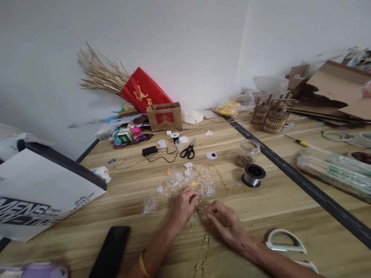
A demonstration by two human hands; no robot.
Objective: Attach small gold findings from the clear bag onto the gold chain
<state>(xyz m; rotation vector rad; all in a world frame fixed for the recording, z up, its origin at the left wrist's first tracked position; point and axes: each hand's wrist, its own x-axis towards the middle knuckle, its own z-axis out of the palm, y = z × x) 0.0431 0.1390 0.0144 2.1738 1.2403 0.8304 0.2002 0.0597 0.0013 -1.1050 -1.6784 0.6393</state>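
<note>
My left hand (184,205) has its fingertips pressed together over the near edge of a spread of small beads and findings in clear plastic bags (176,182). What it pinches is too small to make out. Close by on the right, my right hand (228,224) holds thumb and forefinger together, with any tiny thing between them hidden. Loose beads and thin gold pieces (195,218) lie between the two hands. Below them a gold beaded chain (201,257) runs toward the near table edge. Another gold chain (220,177) lies beyond my right hand.
A wire spool (253,175), a bead jar (247,153) and black scissors (188,150) stand or lie beyond my hands. A black phone (107,261) and white box (38,189) are at left. White-handled pliers or scissors (285,240) lie at right, by a dark table strip (291,173).
</note>
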